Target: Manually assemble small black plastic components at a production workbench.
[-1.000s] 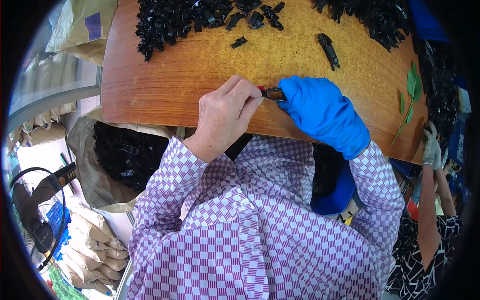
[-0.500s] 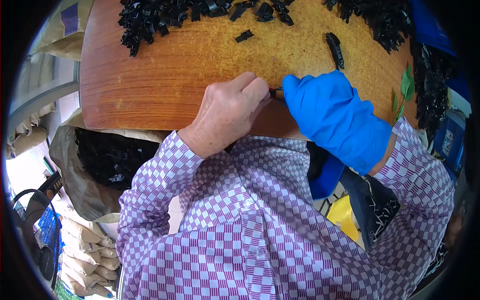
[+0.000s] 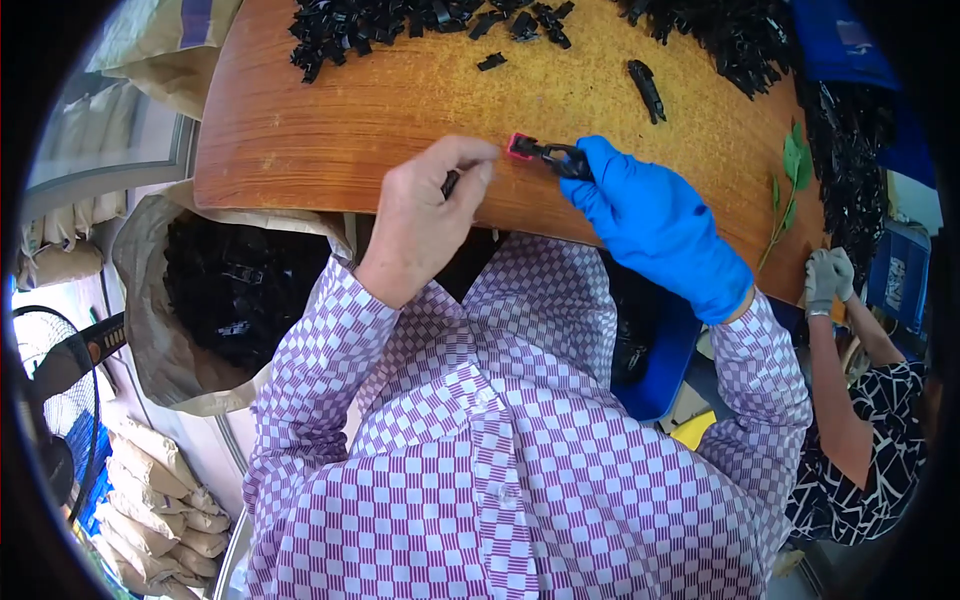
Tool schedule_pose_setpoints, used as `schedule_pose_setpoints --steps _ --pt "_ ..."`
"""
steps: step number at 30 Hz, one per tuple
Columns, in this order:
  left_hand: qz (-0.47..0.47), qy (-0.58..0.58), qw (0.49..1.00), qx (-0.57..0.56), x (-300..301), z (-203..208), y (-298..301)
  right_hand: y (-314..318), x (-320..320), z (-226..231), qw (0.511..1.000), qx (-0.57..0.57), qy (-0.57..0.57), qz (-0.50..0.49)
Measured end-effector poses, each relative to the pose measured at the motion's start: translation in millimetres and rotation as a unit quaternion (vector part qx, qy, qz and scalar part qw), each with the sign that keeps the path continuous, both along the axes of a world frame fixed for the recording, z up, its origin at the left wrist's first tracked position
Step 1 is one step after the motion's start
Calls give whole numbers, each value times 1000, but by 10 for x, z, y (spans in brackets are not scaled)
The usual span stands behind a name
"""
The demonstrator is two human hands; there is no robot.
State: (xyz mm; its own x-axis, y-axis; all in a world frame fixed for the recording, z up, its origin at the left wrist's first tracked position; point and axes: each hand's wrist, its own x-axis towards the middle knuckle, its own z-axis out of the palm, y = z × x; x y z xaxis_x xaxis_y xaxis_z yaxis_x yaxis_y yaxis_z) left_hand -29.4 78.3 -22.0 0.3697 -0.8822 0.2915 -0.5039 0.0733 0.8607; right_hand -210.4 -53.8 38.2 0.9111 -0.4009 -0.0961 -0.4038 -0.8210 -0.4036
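Observation:
My right hand (image 3: 655, 225), in a blue glove, grips a black tool-like piece with a pinkish-red end (image 3: 522, 147) that points left over the wooden table (image 3: 360, 140). To its left, my bare left hand (image 3: 425, 220) pinches a small black plastic piece (image 3: 451, 184) between thumb and fingers. A gap separates that hand from the red end. Beyond my hands lie a long black piece (image 3: 647, 91) and a short black piece (image 3: 491, 61). Most of what each hand holds is hidden by the fingers.
Heaps of black plastic pieces (image 3: 375, 30) and black strips (image 3: 730, 45) cover the far table. An open sack (image 3: 150, 300) of black parts stands left, a blue bin (image 3: 655, 370) under the edge. A green sprig (image 3: 792, 165) lies right, near a co-worker's gloved hands (image 3: 828, 280).
My hands have moved apart, baring the red end of the black piece. The view has shifted, and a co-worker's gloved hands and arms now show at the right.

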Motion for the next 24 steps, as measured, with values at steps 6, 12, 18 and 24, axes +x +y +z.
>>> schedule_pose_setpoints --steps 6,12,18,24 --pt "-42 339 936 86 -327 319 40 181 -157 -27 996 38 -51 -61" --pt "-5 599 787 147 -539 403 27 290 -300 -65 997 -25 -64 -27" --pt "-58 630 759 154 -628 337 39 333 -269 -88 996 -41 -79 -14" --pt "33 569 811 131 -692 394 -124 302 -136 -234 986 21 -162 -39"
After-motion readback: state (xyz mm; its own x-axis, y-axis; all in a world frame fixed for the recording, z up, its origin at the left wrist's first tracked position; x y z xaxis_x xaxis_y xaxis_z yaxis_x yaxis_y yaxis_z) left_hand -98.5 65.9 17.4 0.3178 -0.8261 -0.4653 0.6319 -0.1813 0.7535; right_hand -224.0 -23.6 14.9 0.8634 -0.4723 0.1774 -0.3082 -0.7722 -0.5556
